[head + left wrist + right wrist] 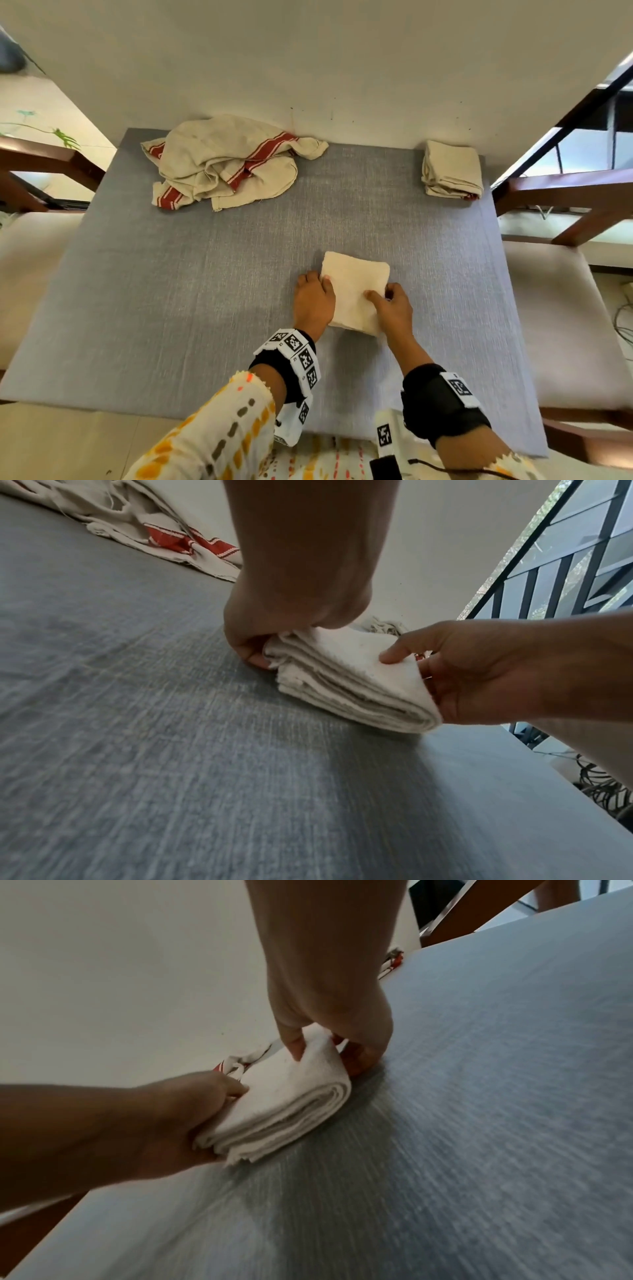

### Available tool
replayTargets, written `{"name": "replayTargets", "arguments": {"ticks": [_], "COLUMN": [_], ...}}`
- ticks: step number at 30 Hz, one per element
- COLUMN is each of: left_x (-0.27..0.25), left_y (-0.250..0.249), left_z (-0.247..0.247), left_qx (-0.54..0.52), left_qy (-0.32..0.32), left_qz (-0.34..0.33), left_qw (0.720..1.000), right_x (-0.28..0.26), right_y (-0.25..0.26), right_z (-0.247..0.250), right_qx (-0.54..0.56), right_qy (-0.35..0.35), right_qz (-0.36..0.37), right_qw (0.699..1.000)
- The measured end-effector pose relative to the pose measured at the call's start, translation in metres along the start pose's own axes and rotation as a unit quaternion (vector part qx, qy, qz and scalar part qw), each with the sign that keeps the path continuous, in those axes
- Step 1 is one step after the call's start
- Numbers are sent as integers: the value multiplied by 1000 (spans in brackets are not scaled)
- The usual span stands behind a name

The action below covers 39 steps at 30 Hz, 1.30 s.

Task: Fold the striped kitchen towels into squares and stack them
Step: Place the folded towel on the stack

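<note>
Left hand (313, 303) and right hand (394, 310) — each grip pinching folded towel (354, 293) between them, grey table (171, 291)

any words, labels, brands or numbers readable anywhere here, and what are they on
No readable words, brands or numbers in any view.
Wrist bands: black-and-white square marker codes only, no letters or digits.
Folded towel, towel pile and folded stack: no tag or print visible, only red stripes.

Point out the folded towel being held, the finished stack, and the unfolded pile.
folded towel (356, 287), head view, bare top face.
finished stack (451, 168), head view, top towel's middle.
unfolded pile (219, 157), head view, cream cloth near its middle.
</note>
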State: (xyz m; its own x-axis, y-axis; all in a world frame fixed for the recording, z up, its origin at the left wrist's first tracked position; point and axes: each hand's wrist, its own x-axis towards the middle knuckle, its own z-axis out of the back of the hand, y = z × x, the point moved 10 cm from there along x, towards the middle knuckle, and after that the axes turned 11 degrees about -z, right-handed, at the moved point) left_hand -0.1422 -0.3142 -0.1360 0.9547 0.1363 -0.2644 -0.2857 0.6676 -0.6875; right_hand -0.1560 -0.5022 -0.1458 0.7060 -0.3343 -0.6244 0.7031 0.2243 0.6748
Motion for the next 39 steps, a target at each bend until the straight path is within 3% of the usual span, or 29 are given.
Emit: {"name": "replayTargets", "arguments": {"ticks": [5, 8, 10, 16, 23, 28, 39], "left_x": [-10, -18, -22, -34, -64, -87, -142], "left_y": [-2, -12, -22, -59, -74, -99, -114], "left_z": [2, 3, 4, 8, -29, -69, -145], "left_qx": [-160, -291, -320, -316, -332, -294, -219], "left_qy": [-5, 4, 22, 33, 62, 100, 114], "left_qz": [12, 25, 13, -71, -22, -40, -35], "left_qw": [987, 956, 947, 946, 941, 950, 968], "right_x": [-23, -35, -41, -48, -56, -54, -43], "right_y": [15, 26, 28, 19, -12, -47, -130], "right_z": [-1, 9, 21, 73, 131, 174, 229], "right_qx": [158, 187, 196, 200, 167, 167, 97], "right_qy": [105, 123, 117, 26, -30, -62, -64], "right_qz": [-30, -18, -12, 5, 19, -5, -56], "right_qw": [981, 974, 974, 979, 985, 984, 992]}}
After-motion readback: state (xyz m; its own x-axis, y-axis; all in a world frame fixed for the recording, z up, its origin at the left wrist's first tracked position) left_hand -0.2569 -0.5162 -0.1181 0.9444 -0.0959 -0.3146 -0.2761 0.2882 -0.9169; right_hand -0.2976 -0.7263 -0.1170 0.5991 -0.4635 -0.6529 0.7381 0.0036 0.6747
